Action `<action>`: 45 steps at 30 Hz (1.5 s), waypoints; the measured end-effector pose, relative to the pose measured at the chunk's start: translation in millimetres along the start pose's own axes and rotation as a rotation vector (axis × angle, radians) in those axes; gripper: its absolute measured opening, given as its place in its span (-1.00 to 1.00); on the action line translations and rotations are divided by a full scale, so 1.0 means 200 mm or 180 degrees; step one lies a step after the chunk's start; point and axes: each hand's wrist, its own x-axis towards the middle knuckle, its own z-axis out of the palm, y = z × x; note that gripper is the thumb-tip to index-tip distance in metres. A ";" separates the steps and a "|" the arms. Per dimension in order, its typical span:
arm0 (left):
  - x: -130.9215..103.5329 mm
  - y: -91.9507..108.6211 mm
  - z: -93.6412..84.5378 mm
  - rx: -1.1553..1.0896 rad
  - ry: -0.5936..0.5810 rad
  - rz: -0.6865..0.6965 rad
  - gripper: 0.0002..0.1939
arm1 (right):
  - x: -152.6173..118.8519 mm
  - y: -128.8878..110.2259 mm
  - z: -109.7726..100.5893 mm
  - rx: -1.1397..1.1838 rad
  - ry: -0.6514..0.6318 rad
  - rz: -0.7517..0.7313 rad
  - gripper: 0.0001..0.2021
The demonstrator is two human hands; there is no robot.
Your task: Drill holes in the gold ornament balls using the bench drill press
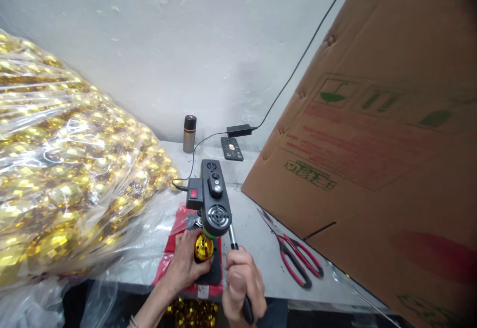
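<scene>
- The lever handle [238,268] of the small press machine [213,200] is gripped by the right hand [241,288], fingers closed around it, at 6 o'clock, probably so that the head can be pulled down.
- The gold faceted ball [203,247] is held under the head by the left hand [185,263], fingers curled around it, so it is kept steady on the black base [216,271].
- Red-handled scissors [294,258] are laid at 3 o'clock, within reach.
- A plastic bag of gold balls [63,179] is piled at 9 o'clock; a cardboard box [372,159] leans at 2 o'clock.
- A small bottle [189,133] and a power adapter [239,130] are seen at 12 o'clock by the wall.
</scene>
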 end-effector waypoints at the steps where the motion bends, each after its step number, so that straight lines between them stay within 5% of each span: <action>1: 0.00 0.00 0.00 0.0001 -0.0015 -0.0016 -0.57 | -0.01 0.00 0.01 -0.0010 0.0049 0.0019 -0.64; 15: 0.01 0.01 0.00 0.0062 -0.0085 -0.0095 -0.57 | -0.04 0.00 0.06 -0.0032 0.0440 0.0107 -0.63; 45: 0.01 -0.02 0.04 -0.0030 0.0082 0.0086 -0.53 | -0.15 0.05 0.05 0.0226 0.0244 0.0304 -0.61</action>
